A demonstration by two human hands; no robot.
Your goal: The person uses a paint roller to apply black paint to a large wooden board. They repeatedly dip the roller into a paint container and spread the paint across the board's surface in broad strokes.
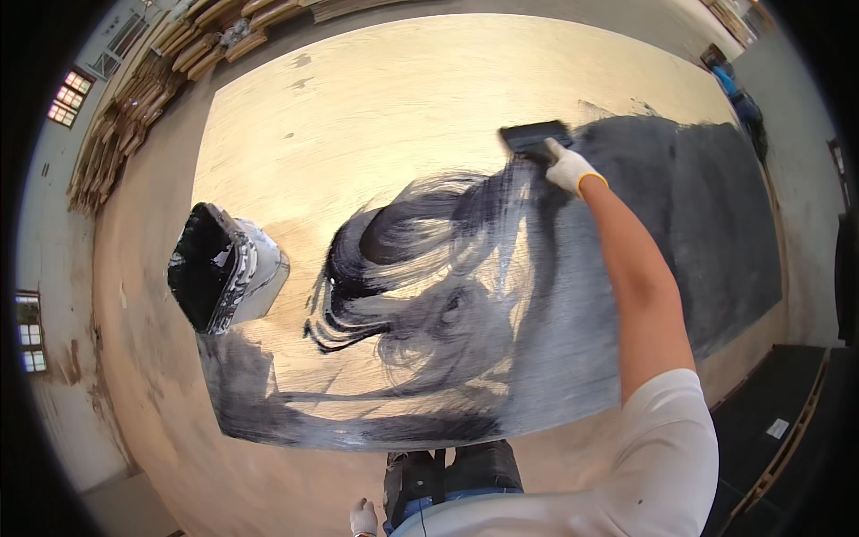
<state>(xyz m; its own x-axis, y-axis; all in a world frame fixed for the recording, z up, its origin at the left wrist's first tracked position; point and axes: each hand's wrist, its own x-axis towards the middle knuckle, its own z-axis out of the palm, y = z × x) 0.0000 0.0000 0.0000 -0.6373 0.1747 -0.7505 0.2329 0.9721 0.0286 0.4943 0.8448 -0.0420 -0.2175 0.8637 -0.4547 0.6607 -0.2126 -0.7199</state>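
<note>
My right hand (571, 170), in a white glove with a yellow cuff, grips a wide black paint brush (534, 136) at the far middle of a large pale wooden panel (358, 98). The brush is slightly blurred and rests at the edge of the black paint (626, 206). Streaky, curved strokes cover the panel's middle, and an even dark coat covers its right side. My left hand (363, 518), also gloved, hangs low beside my waist, away from the panel. Its fingers look loosely apart, with nothing seen in them.
A white paint-smeared bucket (259, 273), black inside, stands on the panel's left side. Stacked boards (125, 134) line the wall at far left. Dark sheets (774, 403) lie at lower right. Another person in blue (738, 94) is beyond the panel's far right corner.
</note>
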